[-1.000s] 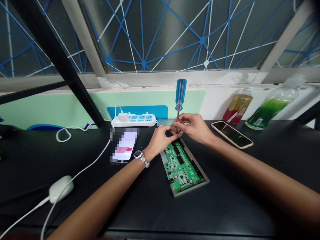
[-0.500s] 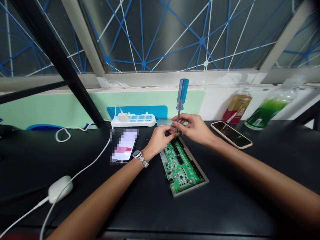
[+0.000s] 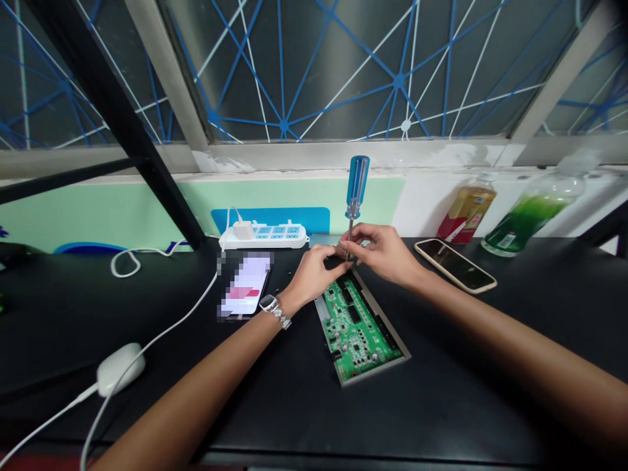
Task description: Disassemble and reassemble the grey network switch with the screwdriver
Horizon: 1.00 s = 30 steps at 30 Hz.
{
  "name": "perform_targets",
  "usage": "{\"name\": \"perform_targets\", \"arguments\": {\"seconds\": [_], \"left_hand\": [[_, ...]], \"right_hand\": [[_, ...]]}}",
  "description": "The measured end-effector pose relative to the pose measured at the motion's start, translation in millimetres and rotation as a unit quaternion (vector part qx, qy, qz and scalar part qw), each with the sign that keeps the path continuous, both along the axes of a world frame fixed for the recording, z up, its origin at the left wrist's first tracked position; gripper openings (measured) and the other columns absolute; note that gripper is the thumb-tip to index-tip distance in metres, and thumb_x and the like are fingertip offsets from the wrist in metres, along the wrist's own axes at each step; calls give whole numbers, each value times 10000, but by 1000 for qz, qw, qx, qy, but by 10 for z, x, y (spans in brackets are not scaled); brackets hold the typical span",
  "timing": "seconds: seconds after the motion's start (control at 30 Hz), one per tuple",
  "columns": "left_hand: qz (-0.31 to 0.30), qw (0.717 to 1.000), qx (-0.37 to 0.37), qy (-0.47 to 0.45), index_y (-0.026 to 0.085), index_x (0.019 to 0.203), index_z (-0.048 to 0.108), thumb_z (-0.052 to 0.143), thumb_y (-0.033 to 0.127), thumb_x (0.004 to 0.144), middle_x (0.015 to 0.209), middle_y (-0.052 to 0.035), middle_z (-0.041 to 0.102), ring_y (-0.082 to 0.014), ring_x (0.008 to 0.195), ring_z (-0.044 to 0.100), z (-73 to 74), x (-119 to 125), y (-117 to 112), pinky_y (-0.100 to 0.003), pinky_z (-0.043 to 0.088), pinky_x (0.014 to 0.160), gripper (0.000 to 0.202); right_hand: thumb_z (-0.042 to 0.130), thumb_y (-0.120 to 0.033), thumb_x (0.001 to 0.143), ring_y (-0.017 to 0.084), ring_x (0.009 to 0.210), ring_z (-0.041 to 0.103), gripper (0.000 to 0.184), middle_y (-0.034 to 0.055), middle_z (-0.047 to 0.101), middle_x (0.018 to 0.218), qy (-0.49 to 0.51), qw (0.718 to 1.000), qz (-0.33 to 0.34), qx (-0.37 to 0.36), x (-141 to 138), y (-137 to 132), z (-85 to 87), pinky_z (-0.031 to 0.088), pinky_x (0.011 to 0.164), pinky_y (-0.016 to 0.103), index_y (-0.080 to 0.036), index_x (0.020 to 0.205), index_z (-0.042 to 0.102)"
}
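Note:
A green circuit board in a grey metal tray (image 3: 360, 327) lies on the black table. A screwdriver with a clear blue handle (image 3: 356, 180) stands upright, its tip at the board's far end. My right hand (image 3: 387, 252) pinches the screwdriver's metal shaft. My left hand (image 3: 314, 275), with a wristwatch on it, rests at the board's far left corner, its fingertips closed right by the shaft; what they hold, if anything, is hidden.
A phone with a lit screen (image 3: 244, 286) lies left of the board, another phone (image 3: 456, 263) to the right. A white power strip (image 3: 265, 235) sits behind. Two bottles (image 3: 524, 219) stand at the back right. A white adapter (image 3: 120, 367) with cables lies at the left.
The screwdriver handle has tilted slightly from side to side while both hands stayed at the board's far end. Nothing else has moved.

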<state>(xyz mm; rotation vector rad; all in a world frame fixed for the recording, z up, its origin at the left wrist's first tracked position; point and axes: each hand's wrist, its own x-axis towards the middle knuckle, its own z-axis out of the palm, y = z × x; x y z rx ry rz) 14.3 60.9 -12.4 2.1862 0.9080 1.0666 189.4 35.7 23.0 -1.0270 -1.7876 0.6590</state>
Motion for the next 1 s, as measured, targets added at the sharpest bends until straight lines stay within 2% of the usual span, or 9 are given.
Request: {"name": "perform_targets", "arguments": {"seconds": [0.07,0.17,0.3,0.43,0.5,0.6,0.73,0.87,1.0], "left_hand": [[-4,1000,-7,-3,198,855,728,705,226,848,894,-46,747,-207,860,656,-7,2,11,-369,492,823,37],[14,999,-21,-23,181,787,703,765,290,801,848,-53,738,-210,817,659,-7,4,27,-354,504,767,126],[-20,999,-27,-9,188,819,721,736,256,825,854,-45,748,-206,834,666,18,-10,28,-348,493,776,70],[27,999,-15,-21,185,732,700,785,287,775,782,-39,727,-203,782,652,40,-16,9,-343,488,741,139],[24,1000,-9,-15,192,785,714,792,290,765,836,-44,737,-211,823,657,42,-13,3,-351,491,767,127],[-17,999,-29,-17,194,827,721,736,241,814,861,-41,749,-202,830,673,36,-5,1,-343,497,777,51],[11,999,-25,-29,173,780,700,764,269,788,824,-47,734,-205,803,670,37,5,-9,-335,501,747,116],[-2,1000,-16,-1,186,810,716,716,228,829,838,-35,741,-202,823,665,58,3,-29,-335,495,754,46],[32,999,11,-12,181,794,707,786,286,774,828,-40,734,-219,844,658,55,8,-28,-354,496,774,133]], "right_hand": [[633,-359,865,182,743,646,200,51,694,828,1,1000,0,-6,0,-3,3,522,625,313,-170,882,696],[620,-341,870,187,775,648,183,55,703,846,-1,1000,-1,-1,-4,-11,11,525,633,312,-174,884,695],[623,-346,871,181,765,655,181,53,715,862,-1,1000,4,-3,-14,-17,11,530,645,316,-181,886,694],[615,-340,880,183,781,657,177,53,714,861,-5,1000,5,5,-16,-18,4,519,631,304,-180,874,690],[609,-339,888,181,773,659,182,54,712,860,-2,1000,6,2,-13,-20,2,517,620,299,-176,891,690],[616,-336,888,170,738,653,187,55,710,858,2,1000,4,-1,-10,-21,3,512,602,290,-167,905,695],[619,-324,882,174,747,653,176,51,707,841,2,1000,1,-1,-8,-19,0,506,589,276,-166,890,697],[624,-315,877,168,723,652,179,51,708,840,4,1000,-1,5,-2,-9,-10,516,593,275,-158,905,705],[625,-332,880,186,757,674,205,62,721,840,0,1000,-7,11,8,6,-10,517,597,273,-149,914,709]]}}
